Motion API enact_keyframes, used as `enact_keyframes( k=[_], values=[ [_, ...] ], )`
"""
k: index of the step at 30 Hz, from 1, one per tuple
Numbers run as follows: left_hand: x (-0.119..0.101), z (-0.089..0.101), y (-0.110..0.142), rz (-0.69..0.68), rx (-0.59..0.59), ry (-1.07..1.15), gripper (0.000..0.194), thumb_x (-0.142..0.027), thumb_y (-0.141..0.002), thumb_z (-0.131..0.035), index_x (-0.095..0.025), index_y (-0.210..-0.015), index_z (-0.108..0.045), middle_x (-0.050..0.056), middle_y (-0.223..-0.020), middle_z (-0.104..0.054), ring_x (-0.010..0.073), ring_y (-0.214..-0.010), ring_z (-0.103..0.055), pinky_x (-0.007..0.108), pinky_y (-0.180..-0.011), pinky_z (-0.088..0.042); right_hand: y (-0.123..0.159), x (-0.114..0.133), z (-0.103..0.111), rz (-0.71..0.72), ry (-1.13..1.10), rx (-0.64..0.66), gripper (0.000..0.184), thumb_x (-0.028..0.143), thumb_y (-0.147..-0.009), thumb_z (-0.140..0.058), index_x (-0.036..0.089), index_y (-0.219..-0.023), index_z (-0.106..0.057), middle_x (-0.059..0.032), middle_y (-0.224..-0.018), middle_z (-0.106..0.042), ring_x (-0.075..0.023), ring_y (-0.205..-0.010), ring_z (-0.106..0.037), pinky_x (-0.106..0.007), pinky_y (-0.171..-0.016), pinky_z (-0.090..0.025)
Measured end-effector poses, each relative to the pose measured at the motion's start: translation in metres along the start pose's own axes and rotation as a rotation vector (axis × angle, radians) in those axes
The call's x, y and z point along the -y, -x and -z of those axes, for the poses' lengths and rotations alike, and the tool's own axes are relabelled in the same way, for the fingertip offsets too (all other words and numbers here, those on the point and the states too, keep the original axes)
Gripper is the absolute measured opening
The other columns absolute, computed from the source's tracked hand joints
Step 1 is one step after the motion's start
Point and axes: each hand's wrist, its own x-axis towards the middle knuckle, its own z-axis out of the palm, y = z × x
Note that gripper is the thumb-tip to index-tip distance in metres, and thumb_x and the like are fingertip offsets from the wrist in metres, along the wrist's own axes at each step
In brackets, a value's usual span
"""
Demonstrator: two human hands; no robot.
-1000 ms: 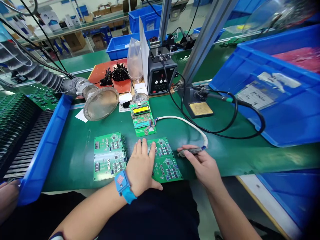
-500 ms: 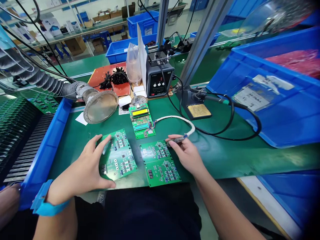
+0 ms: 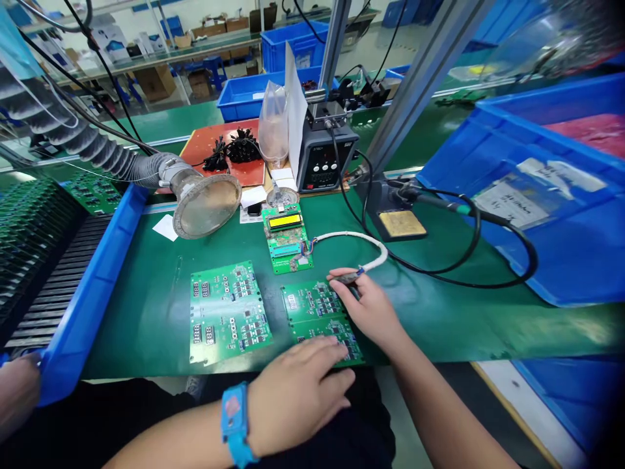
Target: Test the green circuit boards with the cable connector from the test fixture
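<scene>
Two green circuit board panels lie on the green mat in front of me. My left hand (image 3: 300, 384), with a blue wrist strap, rests flat with fingers spread on the near edge of the right panel (image 3: 312, 303). My right hand (image 3: 368, 306) pinches a small probe connector (image 3: 347, 278) at that panel's right edge. A white braided cable (image 3: 361, 240) runs from the connector to a small tester board with a yellow display (image 3: 286, 236). The left panel (image 3: 227, 311) lies untouched beside it.
A fume extractor funnel (image 3: 208, 203) on a ribbed hose hangs at the left. Behind stand a soldering station (image 3: 327, 156) and an iron holder with sponge (image 3: 401, 223). A blue bin (image 3: 541, 189) sits at right, a blue tray of stacked boards (image 3: 97, 280) at left.
My left hand let go of the left panel, which now lies square, and moved right onto the right panel's near edge. My right hand stayed at the panel's right edge with the connector.
</scene>
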Motion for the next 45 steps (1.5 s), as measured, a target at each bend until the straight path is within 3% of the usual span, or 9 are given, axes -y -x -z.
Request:
enact_keyframes(
  k=[3, 6, 10, 27, 36, 41, 45],
  values=[
    [0.016, -0.027, -0.008, 0.050, -0.033, -0.070, 0.024, -0.027, -0.096, -0.052, -0.021, -0.117, -0.060, 0.008, -0.133, -0.054, 0.0236, -0.129, -0.044, 0.042, -0.110, -0.037, -0.001, 0.001, 0.000, 0.046, 0.066, -0.003, 0.022, 0.039, -0.087, -0.052, 0.020, -0.096, -0.061, -0.0078, -0.093, -0.069, -0.0239, -0.089, -0.064, -0.038, -0.081, -0.050],
    [0.029, -0.035, -0.005, 0.062, -0.067, 0.041, 0.025, -0.031, -0.096, -0.051, -0.025, -0.118, -0.062, 0.007, -0.133, -0.053, 0.0221, -0.128, -0.044, 0.041, -0.110, -0.036, -0.001, 0.002, 0.000, 0.069, 0.114, -0.012, 0.022, 0.040, -0.088, -0.051, 0.020, -0.094, -0.059, -0.0085, -0.091, -0.068, -0.0242, -0.086, -0.064, -0.038, -0.079, -0.051],
    [0.035, -0.037, -0.003, 0.066, -0.104, 0.149, 0.025, -0.036, -0.095, -0.053, -0.026, -0.116, -0.064, 0.005, -0.130, -0.054, 0.0198, -0.127, -0.044, 0.037, -0.109, -0.035, -0.003, 0.001, -0.001, 0.074, 0.148, -0.003, 0.021, 0.039, -0.087, -0.052, 0.021, -0.091, -0.059, -0.0075, -0.087, -0.068, -0.0232, -0.082, -0.064, -0.035, -0.076, -0.052],
    [0.037, -0.043, -0.006, 0.073, -0.132, 0.194, 0.027, -0.043, -0.095, -0.052, -0.025, -0.109, -0.066, 0.003, -0.128, -0.057, 0.0184, -0.125, -0.047, 0.034, -0.108, -0.037, -0.004, -0.006, -0.001, 0.094, 0.126, -0.033, 0.023, 0.042, -0.088, -0.052, 0.021, -0.086, -0.060, -0.0060, -0.080, -0.069, -0.0225, -0.074, -0.065, -0.033, -0.070, -0.052],
    [0.039, -0.044, -0.005, 0.044, -0.193, 0.197, 0.025, -0.042, -0.094, -0.055, -0.024, -0.109, -0.064, 0.001, -0.126, -0.058, 0.0161, -0.124, -0.047, 0.029, -0.109, -0.035, -0.003, -0.011, 0.003, 0.015, 0.060, 0.031, 0.027, 0.045, -0.090, -0.051, 0.020, -0.090, -0.063, -0.0059, -0.086, -0.070, -0.0231, -0.080, -0.065, -0.035, -0.077, -0.050],
    [0.035, -0.041, -0.004, 0.104, -0.169, 0.186, 0.020, -0.038, -0.091, -0.060, -0.021, -0.102, -0.064, 0.008, -0.124, -0.054, 0.0217, -0.118, -0.049, 0.036, -0.104, -0.041, -0.001, -0.010, 0.002, -0.012, 0.028, 0.026, 0.028, 0.045, -0.089, -0.051, 0.020, -0.090, -0.063, -0.0061, -0.088, -0.068, -0.0228, -0.082, -0.063, -0.035, -0.079, -0.049],
    [0.030, -0.040, -0.006, 0.162, -0.116, 0.116, 0.022, -0.033, -0.083, -0.070, -0.019, -0.098, -0.062, 0.013, -0.142, -0.037, 0.0320, -0.130, -0.037, 0.046, -0.103, -0.042, -0.001, -0.012, 0.000, -0.011, 0.006, 0.020, 0.028, 0.045, -0.089, -0.052, 0.020, -0.091, -0.063, -0.0065, -0.089, -0.068, -0.0230, -0.083, -0.063, -0.036, -0.081, -0.049]
  ],
)
